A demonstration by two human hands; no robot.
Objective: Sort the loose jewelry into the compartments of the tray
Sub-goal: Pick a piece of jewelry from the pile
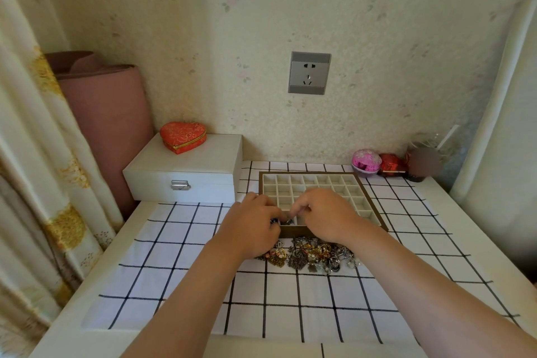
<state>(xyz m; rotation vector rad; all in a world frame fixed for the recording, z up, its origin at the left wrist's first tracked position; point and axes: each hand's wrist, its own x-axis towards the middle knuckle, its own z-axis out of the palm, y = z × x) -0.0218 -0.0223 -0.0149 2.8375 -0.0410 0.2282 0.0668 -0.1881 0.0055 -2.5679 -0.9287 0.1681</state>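
A brown-rimmed tray (374,197) with several small cream compartments stands on the checked cloth near the wall. A heap of loose jewelry (312,254), gold and silver pieces tangled together, lies just in front of the tray. My left hand (250,227) hovers at the tray's near left corner, fingers curled around a small dark piece. My right hand (325,213) is over the tray's near row, thumb and fingers pinching a small dark jewelry item (287,219) above a compartment. Both hands hide the front compartments.
A white jewelry box (186,168) with a red heart-shaped box (183,136) on top stands at the back left. Small pink (366,161) and red (390,164) boxes sit at the back right corner. A wall socket (309,73) is above.
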